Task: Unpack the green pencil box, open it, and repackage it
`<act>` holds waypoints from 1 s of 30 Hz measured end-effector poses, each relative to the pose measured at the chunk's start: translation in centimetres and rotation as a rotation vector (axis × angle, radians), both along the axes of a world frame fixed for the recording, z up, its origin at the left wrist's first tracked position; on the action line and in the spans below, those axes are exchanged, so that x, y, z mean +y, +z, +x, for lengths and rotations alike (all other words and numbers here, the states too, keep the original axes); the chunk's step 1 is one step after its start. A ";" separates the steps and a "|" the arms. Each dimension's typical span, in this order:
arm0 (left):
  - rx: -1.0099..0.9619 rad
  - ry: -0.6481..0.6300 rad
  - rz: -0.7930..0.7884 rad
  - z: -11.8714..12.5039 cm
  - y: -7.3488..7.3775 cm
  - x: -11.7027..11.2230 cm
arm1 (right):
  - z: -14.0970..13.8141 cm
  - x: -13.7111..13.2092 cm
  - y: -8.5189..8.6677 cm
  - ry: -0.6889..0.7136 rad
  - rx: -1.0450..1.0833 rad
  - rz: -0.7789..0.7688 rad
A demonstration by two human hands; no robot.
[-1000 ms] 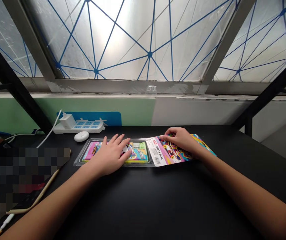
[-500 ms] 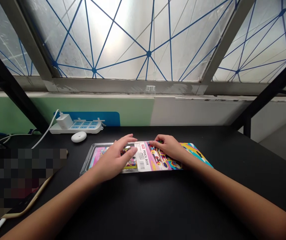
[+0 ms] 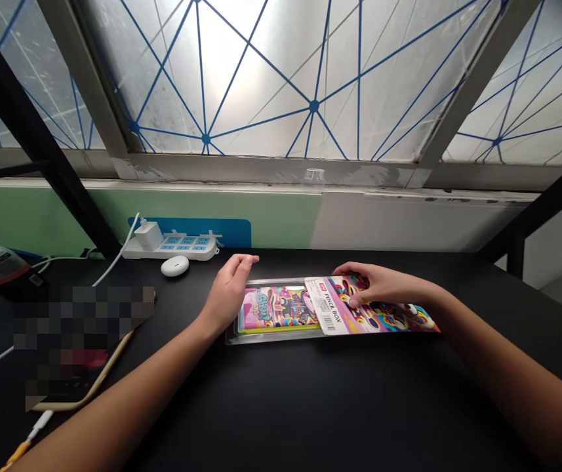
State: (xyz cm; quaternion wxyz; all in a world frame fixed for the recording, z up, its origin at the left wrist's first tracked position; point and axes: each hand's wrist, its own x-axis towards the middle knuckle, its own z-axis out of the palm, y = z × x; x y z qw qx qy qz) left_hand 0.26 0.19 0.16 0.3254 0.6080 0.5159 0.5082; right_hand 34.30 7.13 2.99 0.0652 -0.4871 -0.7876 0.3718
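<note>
pencil box (image 3: 281,309) on desk (image 3: 281,406) | device (image 3: 96,360) left | power strip (image 3: 187,248) behind-left

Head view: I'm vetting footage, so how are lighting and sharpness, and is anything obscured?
In the head view, the window is bright and backlights the dim black table; in that same view, PENCIL BOX reads clearly on the card, while pixelation covers much of the device at the picture's left.

A bright frosted window (image 3: 271,111) patterned with blue lines (image 3: 314,106) spans the far side. Below, the wall (image 3: 285,219) is pale green at left, whitish at right. Slanting black bars (image 3: 59,177) flank the black surface (image 3: 310,406).
</note>
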 end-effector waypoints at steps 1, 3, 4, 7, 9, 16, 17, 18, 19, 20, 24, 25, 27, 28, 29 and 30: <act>-0.006 0.011 0.005 0.2 0.2 -0.2 | -0.8 -0.2 -0.1 0.006 -0.017 0.045; -0.009 0.017 0.014 0.4 0.6 -0.6 | -3.0 -0.7 -0.1 0.042 -0.062 0.156; -0.008 0.012 0.016 0.5 0.6 -0.6 | -4.4 -0.9 0.0 0.072 -0.089 0.207; -0.019 0.012 0.013 0.2 0.4 -0.4 | -10.0 -1.8 0.6 0.179 -0.184 0.297; -0.007 0.013 0.015 -0.1 0.1 -0.1 | -13.7 -2.3 1.1 0.249 -0.222 0.329; 0.366 -0.080 0.021 -1.6 0.5 0.4 | -16.7 -3.2 1.5 0.304 -0.243 0.636; 0.467 -0.101 0.024 -1.5 0.7 0.2 | -15.5 -3.3 1.4 0.283 -0.237 0.647; 0.560 -0.124 0.027 -1.3 0.9 0.0 | -14.1 -3.3 1.2 0.252 -0.226 0.636; 0.640 -0.142 0.034 -1.2 1.1 -0.2 | -12.5 -3.4 1.0 0.210 -0.211 0.616; 0.708 -0.149 0.045 -0.9 1.2 -0.4 | -10.8 -3.3 0.7 0.148 -0.194 0.597; 0.883 -0.108 0.130 -0.6 1.2 -0.6 | -6.2 -2.8 -0.8 -0.022 -0.191 0.531; 0.911 -0.090 0.174 -0.6 1.1 -0.5 | -5.8 -2.7 -1.1 -0.039 -0.192 0.555; 0.965 -0.040 0.303 -0.9 0.9 -0.2 | -5.7 -2.7 -1.4 -0.060 -0.164 0.695; 0.994 -0.004 0.382 -1.1 0.9 -0.1 | -5.9 -2.8 -1.4 -0.064 -0.141 0.804; 1.023 0.037 0.461 -1.2 0.9 0.0 | -6.1 -2.9 -1.3 -0.062 -0.118 0.912; 1.047 0.076 0.531 -1.3 1.0 0.0 | -6.3 -3.2 -1.0 -0.053 -0.098 1.008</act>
